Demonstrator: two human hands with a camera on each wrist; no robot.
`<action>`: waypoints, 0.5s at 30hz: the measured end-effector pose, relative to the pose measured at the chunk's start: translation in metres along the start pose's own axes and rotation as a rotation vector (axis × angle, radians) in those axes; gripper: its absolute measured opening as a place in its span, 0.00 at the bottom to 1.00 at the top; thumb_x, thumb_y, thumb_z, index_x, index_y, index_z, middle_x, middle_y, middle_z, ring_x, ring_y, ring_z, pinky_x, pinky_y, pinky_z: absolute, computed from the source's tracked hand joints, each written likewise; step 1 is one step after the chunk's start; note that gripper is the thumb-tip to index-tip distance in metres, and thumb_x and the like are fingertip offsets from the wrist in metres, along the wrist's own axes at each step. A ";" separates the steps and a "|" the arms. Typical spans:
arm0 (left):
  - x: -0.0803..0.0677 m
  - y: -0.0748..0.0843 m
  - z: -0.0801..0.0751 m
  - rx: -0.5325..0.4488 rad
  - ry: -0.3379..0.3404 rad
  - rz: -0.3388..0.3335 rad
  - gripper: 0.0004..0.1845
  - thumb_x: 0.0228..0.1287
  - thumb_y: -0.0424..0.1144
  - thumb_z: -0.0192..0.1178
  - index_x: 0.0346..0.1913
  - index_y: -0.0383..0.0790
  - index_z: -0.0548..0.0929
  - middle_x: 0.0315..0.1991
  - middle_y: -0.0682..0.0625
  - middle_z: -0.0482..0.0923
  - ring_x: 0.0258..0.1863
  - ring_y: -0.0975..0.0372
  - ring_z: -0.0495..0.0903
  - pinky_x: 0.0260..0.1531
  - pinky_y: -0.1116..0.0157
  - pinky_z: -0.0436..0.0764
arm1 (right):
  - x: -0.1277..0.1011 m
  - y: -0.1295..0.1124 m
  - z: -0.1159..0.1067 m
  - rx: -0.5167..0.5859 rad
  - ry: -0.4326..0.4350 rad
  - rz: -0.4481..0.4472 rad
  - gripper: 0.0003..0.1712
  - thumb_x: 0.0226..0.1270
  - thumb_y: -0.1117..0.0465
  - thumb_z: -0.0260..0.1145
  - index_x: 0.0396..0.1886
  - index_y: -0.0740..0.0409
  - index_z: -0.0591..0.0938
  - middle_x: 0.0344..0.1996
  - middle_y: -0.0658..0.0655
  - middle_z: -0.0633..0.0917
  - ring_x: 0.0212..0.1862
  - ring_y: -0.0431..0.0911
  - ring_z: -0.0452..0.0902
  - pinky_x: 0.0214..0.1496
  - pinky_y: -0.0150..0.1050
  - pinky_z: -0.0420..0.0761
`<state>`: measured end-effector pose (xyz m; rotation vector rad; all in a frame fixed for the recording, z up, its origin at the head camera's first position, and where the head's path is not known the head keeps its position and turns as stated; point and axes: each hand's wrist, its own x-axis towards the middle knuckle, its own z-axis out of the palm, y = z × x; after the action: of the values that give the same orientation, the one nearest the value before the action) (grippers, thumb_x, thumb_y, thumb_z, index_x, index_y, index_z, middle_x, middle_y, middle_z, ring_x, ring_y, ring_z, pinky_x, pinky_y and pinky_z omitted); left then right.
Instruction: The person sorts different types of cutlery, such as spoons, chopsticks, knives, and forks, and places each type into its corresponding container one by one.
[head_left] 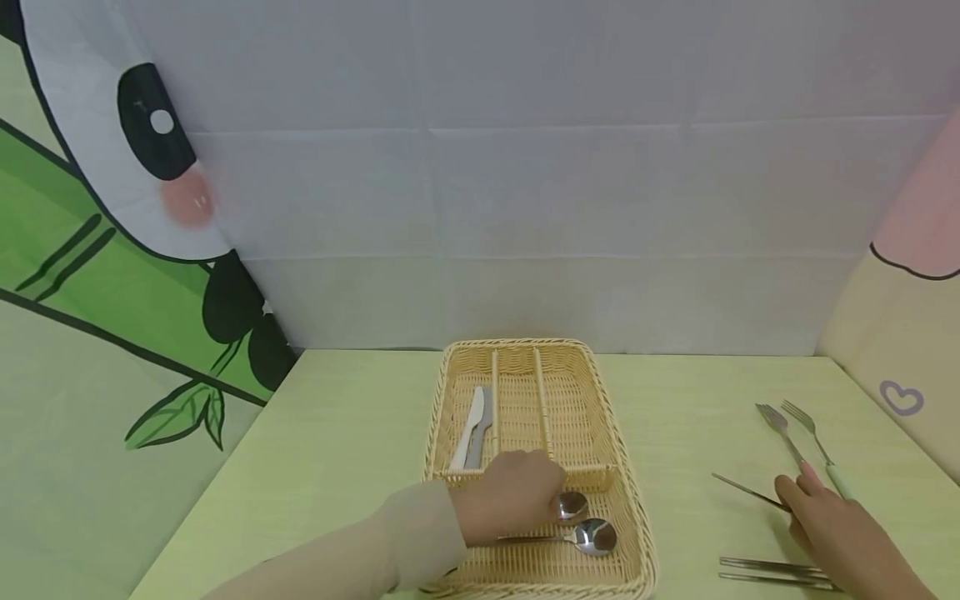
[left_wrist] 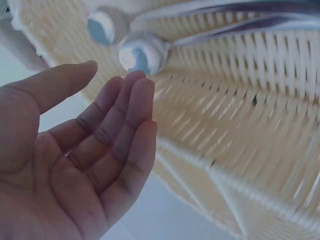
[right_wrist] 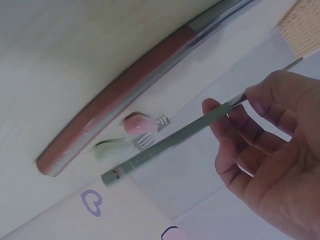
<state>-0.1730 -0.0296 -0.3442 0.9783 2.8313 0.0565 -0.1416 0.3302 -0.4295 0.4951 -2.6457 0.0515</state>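
Sorting is partway: your slack left hand [head_left: 510,498] leaves two spoons [head_left: 581,533] in the basket [head_left: 637,533], right hand [head_left: 840,525] pinching a chopstick [head_left: 750,493], forks [head_left: 795,437] waiting by the desk's right edge.

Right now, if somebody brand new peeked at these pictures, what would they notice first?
Probably the woven basket in the middle of the pale green table, with two shiny spoons in its near compartment and the left hand resting over them. Then the big panda picture on the left wall. On the right, the right hand pinches a thin green-handled utensil near two forks.
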 end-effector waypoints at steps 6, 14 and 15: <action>0.001 -0.004 -0.016 -0.026 0.041 -0.023 0.14 0.55 0.39 0.61 0.15 0.47 0.70 0.12 0.60 0.66 0.11 0.69 0.62 0.11 0.72 0.63 | 0.008 -0.008 -0.003 0.018 0.073 -0.047 0.07 0.62 0.64 0.45 0.25 0.52 0.65 0.21 0.43 0.58 0.19 0.32 0.46 0.16 0.26 0.51; 0.004 -0.008 -0.026 -0.113 0.051 -0.026 0.05 0.56 0.41 0.62 0.25 0.47 0.79 0.22 0.59 0.77 0.16 0.69 0.69 0.16 0.73 0.69 | 0.020 -0.021 -0.005 0.099 0.178 -0.077 0.07 0.53 0.70 0.48 0.23 0.53 0.63 0.16 0.39 0.55 0.22 0.31 0.47 0.51 0.48 0.66; 0.004 -0.009 -0.026 -0.132 0.051 -0.029 0.06 0.56 0.42 0.62 0.25 0.47 0.79 0.22 0.58 0.77 0.16 0.69 0.70 0.15 0.73 0.69 | 0.022 -0.023 -0.006 0.107 0.178 -0.069 0.08 0.51 0.71 0.50 0.24 0.53 0.64 0.15 0.39 0.55 0.21 0.31 0.48 0.50 0.51 0.66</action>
<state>-0.1855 -0.0336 -0.3196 0.9198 2.8440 0.2657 -0.1492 0.3021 -0.4160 0.5883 -2.4590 0.2071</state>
